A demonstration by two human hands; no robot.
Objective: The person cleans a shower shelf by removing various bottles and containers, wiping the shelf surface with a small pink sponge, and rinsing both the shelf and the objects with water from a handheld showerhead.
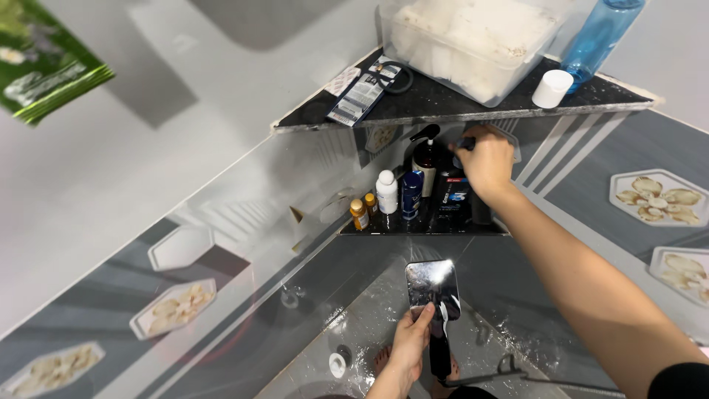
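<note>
My left hand [408,346] grips a chrome square hand shower [432,283] by its black handle, low in the middle of the view. My right hand [485,158] reaches up to the lower corner shelf [384,230] and closes on the top of a dark bottle [454,193] with a blue label. Beside it stand a brown pump bottle [426,157], a white bottle [386,192], a blue bottle [411,195] and two small amber bottles [360,214].
An upper corner shelf [443,106] carries a clear plastic box [473,41], a blue bottle [602,33], a white cap [552,88] and small packets [363,91]. Grey tiled walls with flower tiles [657,196] close in both sides. A floor drain [337,364] lies below on wet floor.
</note>
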